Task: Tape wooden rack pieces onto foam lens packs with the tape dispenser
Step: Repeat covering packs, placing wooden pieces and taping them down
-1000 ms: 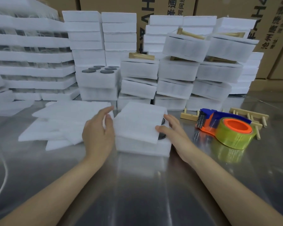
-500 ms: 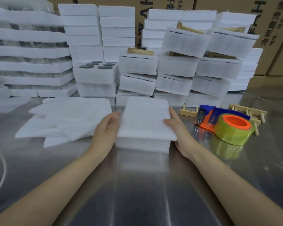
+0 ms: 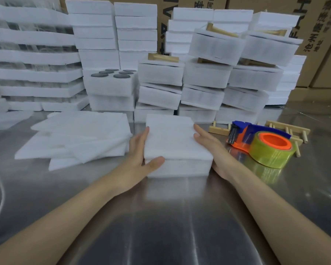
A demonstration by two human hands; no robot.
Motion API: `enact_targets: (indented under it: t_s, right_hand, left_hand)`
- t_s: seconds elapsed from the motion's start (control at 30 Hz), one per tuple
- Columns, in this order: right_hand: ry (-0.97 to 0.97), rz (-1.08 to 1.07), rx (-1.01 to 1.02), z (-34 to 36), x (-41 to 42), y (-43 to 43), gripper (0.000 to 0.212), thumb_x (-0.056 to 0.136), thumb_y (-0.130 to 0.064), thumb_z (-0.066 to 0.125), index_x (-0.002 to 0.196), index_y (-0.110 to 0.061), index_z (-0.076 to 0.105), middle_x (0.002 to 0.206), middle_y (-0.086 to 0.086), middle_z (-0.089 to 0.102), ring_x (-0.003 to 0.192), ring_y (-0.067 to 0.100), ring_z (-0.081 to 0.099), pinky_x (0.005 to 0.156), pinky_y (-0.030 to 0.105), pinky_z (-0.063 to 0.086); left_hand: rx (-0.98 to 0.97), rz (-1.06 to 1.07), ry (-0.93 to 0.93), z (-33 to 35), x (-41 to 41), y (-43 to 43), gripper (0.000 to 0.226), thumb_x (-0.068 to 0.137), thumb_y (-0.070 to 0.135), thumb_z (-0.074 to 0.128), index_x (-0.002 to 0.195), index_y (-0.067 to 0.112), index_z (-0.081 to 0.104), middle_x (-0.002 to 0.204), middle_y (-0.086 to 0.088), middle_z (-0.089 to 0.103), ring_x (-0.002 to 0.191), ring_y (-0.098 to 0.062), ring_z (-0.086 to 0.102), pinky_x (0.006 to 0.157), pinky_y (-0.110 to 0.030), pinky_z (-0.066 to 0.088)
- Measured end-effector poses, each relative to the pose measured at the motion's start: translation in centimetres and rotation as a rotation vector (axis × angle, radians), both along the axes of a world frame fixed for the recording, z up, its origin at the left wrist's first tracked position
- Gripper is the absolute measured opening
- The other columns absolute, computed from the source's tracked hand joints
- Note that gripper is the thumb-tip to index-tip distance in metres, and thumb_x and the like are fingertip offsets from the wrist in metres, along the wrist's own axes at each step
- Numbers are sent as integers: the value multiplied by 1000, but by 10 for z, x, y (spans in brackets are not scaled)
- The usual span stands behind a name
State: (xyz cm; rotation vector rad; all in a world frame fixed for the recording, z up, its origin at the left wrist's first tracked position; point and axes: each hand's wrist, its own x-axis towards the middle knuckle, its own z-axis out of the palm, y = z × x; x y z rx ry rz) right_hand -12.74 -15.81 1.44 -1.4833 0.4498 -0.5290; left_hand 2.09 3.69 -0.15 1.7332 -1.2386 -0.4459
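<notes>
1. At the far left, loose foam sheets [image 3: 78,134] lie in an untidy pile on the shiny metal table [image 3: 161,217].
2. Behind them, one open foam block [image 3: 111,81] shows dark round discs, probably lenses, though they are too small to be sure.
3. The left hand [image 3: 137,155] lies flat against the left side of the foam lens pack [image 3: 175,142], with its fingers straight and together and its thumb stretched across the near corner.
4. The pack sits on the table in the middle, with a white sheet covering its top.
5. The right hand [image 3: 210,148] presses the pack's right side with straight, slightly spread fingers.
6. Just right of that hand lies a wooden rack piece [image 3: 219,129], touching the tape dispenser [image 3: 260,142], which rests on its side.
7. A second rack piece [image 3: 287,129] lies behind the dispenser.
8. Finished packs [image 3: 204,73] are stacked at the back, some with wooden pieces on top.
</notes>
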Motion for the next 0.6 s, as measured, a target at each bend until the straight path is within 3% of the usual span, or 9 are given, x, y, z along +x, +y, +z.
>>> enact_targets:
  t_s: [0.07,0.17,0.23,0.3,0.43,0.5,0.6]
  right_hand:
    - [-1,-27,-50,1,0,0,55,93,-33,61,144,-33,42,141,-10,52,118,5,58,95,21,48]
    - [15,0,-140,6,-8,1,45,90,-47,58,134,-45,50,150,-14,40,133,3,37,110,28,28]
    - [81,127,-195,8,-15,1,45,82,-63,61,126,-58,51,156,-21,24,135,2,23,111,34,19]
    - [98,238,-184,9,-19,2,67,69,-60,74,131,-57,48,158,-24,10,142,8,16,117,38,16]
    - [88,288,-147,11,-16,2,93,55,-35,84,139,-42,46,159,-19,8,144,15,24,119,43,24]
    - [64,219,-193,11,-15,1,87,55,-26,92,132,-39,54,159,-15,18,137,11,36,114,41,34]
    - [-27,121,-248,8,-11,2,67,52,-26,87,115,-35,67,143,-26,38,114,-11,53,95,21,49]
  left_hand:
    - [-21,6,-24,0,-7,2,90,75,63,51,147,44,1,143,35,3,129,22,18,106,-11,20]
    - [-14,17,-4,1,-11,2,77,76,61,49,143,42,15,152,26,8,131,-7,38,104,-17,31]
    - [4,24,11,2,-11,2,82,74,62,49,145,40,15,154,27,1,138,-3,25,105,-14,23]
    - [12,26,45,4,-10,1,90,71,65,47,149,37,12,151,31,-3,138,10,7,108,-14,12]
    - [31,11,68,4,-7,2,91,75,65,45,153,36,6,152,32,-2,136,15,3,113,-17,10]
    - [12,18,74,2,-7,2,90,75,63,47,152,37,9,150,34,3,129,23,7,109,-11,12]
    - [-25,39,36,1,-2,2,87,76,63,49,151,36,15,140,44,8,116,39,8,103,2,14]
